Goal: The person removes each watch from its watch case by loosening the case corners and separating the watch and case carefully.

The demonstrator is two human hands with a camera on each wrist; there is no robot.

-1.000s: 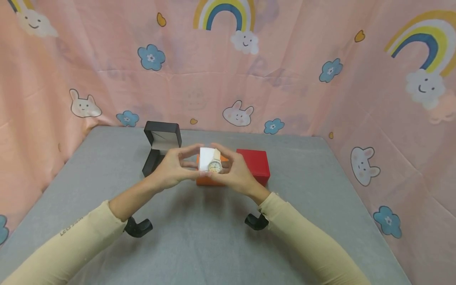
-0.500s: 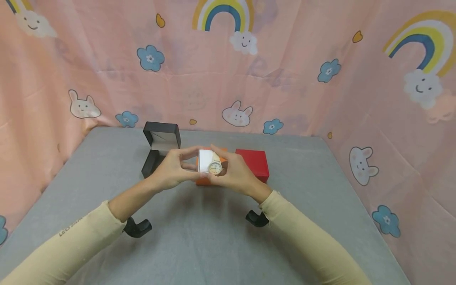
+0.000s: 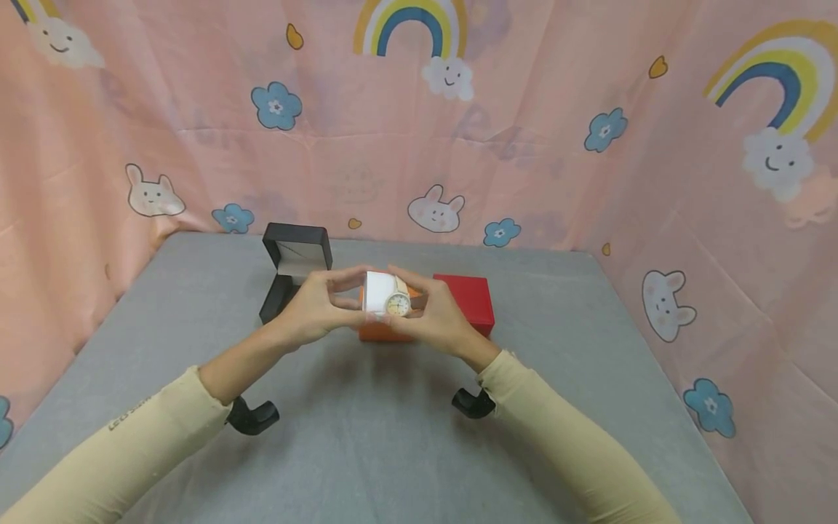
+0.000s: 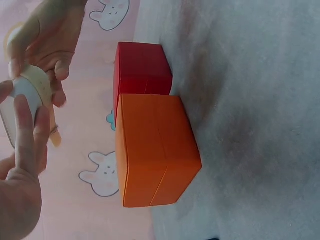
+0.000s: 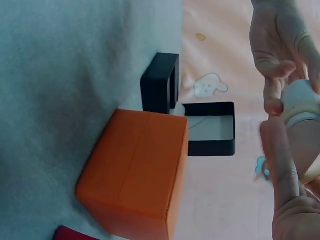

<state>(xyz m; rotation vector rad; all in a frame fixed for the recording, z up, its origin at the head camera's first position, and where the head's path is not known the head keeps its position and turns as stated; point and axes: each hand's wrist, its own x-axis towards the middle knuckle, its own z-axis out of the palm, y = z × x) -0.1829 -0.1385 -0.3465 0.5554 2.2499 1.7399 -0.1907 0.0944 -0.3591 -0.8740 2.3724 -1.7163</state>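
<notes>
Raised over the table's middle in the head view is a wristwatch (image 3: pixel 398 304) with a round pale dial and cream strap, looped around a white watch cushion (image 3: pixel 376 292). My left hand (image 3: pixel 321 306) grips the cushion's left side, thumb below and fingers above. From the right, my right hand (image 3: pixel 437 311) holds the watch end the same way. The left wrist view shows the cream strap (image 4: pixel 39 79) between the fingertips of both hands. In the right wrist view the cushion (image 5: pixel 300 91) shows white beyond the strap, and my right hand (image 5: pixel 292 200) has its fingers extended along it.
Right behind the hands stands an orange box (image 3: pixel 386 332), partly hidden. A red box (image 3: pixel 466 300) sits to its right. An open black box (image 3: pixel 297 244) with a pale lining stands back left on the grey-covered table (image 3: pixel 366 444). A pink printed curtain (image 3: pixel 524 167) surrounds the table.
The watch and cushion have tilted slightly in the fingers, the dial dipping a little, then rising and shifting right. Both hands keep their grip in nearly the same place; the boxes stay put.
</notes>
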